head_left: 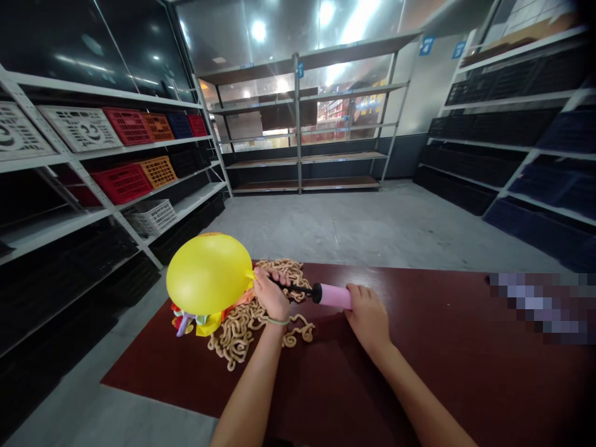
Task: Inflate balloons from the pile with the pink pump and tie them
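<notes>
A yellow balloon (208, 274), swollen with air, points its neck toward my left hand (270, 293). That hand is closed around the balloon's neck and the black nozzle end of a hand pump. My right hand (369, 315) is wrapped around the pink barrel of the balloon pump (332, 296), and a black rod shows between the two hands. Beneath the inflated balloon lie several limp balloons (210, 324) in mixed colours. A tangled heap of tan rope (235, 332) spreads over the table under my left hand and wrist.
The dark red table (447, 372) has a blurred, pixelated patch at its right end. Metal shelves with coloured crates (121, 184) stand on the left. A rack (298, 161) stands across the grey floor, with dark bins (493, 133) on the right.
</notes>
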`<state>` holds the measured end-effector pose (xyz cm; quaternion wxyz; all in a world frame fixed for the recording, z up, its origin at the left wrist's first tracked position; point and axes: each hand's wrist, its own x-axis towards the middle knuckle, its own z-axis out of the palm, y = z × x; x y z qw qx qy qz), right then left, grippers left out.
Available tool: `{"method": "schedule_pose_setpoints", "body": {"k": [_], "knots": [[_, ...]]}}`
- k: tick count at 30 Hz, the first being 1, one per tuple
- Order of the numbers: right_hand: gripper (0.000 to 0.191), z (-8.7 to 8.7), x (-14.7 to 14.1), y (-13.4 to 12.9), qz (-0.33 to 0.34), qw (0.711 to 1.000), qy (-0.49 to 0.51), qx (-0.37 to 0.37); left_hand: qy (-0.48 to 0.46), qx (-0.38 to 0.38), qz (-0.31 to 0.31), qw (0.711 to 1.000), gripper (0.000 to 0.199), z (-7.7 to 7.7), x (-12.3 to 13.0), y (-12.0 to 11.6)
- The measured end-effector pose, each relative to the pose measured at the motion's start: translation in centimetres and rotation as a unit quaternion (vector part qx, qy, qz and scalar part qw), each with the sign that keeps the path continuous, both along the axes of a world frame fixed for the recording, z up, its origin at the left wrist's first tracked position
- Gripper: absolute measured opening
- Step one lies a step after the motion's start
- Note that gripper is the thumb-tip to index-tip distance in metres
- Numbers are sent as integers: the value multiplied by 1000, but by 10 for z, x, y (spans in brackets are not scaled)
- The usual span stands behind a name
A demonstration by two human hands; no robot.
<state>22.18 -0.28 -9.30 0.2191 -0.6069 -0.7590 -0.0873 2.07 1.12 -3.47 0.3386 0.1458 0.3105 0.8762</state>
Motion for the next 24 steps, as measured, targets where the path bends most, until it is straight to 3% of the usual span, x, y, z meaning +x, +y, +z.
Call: {"method": "schedule_pose_setpoints", "body": {"k": [3,7,13,17,24], "knots": [[43,-1,-15,-7,40,999,12,-10,24,-6,-38,999,40,-12,18,-1],[49,0,-6,-2,87,996,7,-5,38,1,-66,997,42,-15,27,-1],[43,-2,30,17,27,999,10,16,16,35,-36,999,39,-1,8,-3],[40,-6,39,20,0,1000,10,28,8,29,-14,999,37,0,0,-2],[41,-6,0,1,3,999,39,18,11,6,-5,1000,36,-8,15,-4]]}}
